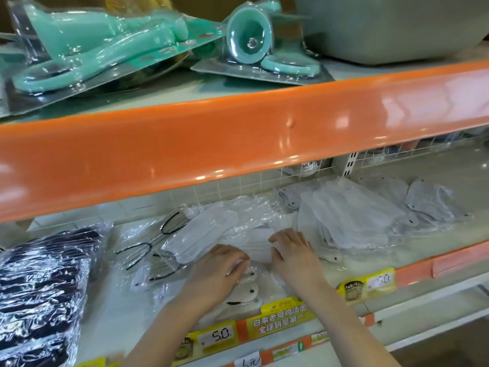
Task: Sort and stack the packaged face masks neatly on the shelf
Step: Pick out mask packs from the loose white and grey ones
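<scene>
Head view looks down into a store shelf (137, 308) with an orange front rail (211, 144) above it. Both hands reach in at about 6 o'clock of the frame. The left hand (219, 271) lies palm down with its fingers fairly straight, pressing on a clear-wrapped pack of white face masks (211, 234) that lies tilted across the middle of the shelf. The right hand (293, 250), just to the 3 o'clock side of the left, also rests flat, fingers extended toward 10 o'clock, touching the same wrapped pack; whether its thumb hooks under the plastic I cannot tell. Beneath the left wrist sit small white packets with black dots (248, 292).

At 9 o'clock from the hands lie loose clear packs showing black ear loops (148, 250), and farther toward 9 o'clock a stack of dark wrapped masks (39, 287). At 2 o'clock from the hands a pile of white masks (352, 218) leans in a rough heap, with grey masks (431, 200) beyond it at 3 o'clock.

Yellow price tags (217, 335) marked 5.0 run along the shelf edge at 6 o'clock. On the upper shelf, at 12 o'clock, lie teal blister-packed tools (100, 43) and a grey basin (391, 25).
</scene>
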Tool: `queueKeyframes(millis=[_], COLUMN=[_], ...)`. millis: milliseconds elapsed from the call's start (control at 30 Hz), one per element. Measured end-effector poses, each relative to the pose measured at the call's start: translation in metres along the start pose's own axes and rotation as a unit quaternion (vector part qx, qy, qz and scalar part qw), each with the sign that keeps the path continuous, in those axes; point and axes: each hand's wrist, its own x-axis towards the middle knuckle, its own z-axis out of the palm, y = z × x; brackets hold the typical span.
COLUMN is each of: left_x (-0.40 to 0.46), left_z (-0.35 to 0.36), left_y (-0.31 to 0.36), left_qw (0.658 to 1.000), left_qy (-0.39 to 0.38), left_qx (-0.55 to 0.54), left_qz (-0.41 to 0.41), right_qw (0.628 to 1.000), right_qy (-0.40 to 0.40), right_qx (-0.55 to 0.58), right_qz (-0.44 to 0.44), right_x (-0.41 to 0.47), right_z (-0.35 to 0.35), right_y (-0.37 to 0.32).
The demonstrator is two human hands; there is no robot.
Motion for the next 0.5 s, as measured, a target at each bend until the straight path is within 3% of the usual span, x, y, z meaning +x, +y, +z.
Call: queueKeyframes(millis=[200,500], left_x=[0.037,0.085], left_z=[0.028,0.064], left_y=[0.029,0.081], left_qw=[0.997,0.999], left_qy=[-0.005,0.016], left_qx=[-0.081,-0.041], left_qz=[-0.007,-0.001], right_qw=[0.995,0.981], right_qy=[-0.002,-0.019], right_qx=[-0.075,-0.157], right_qz=[0.069,0.113], right_x=[0.017,0.034], right_z=[-0.020,-0.068], right_y=[0.039,0.099])
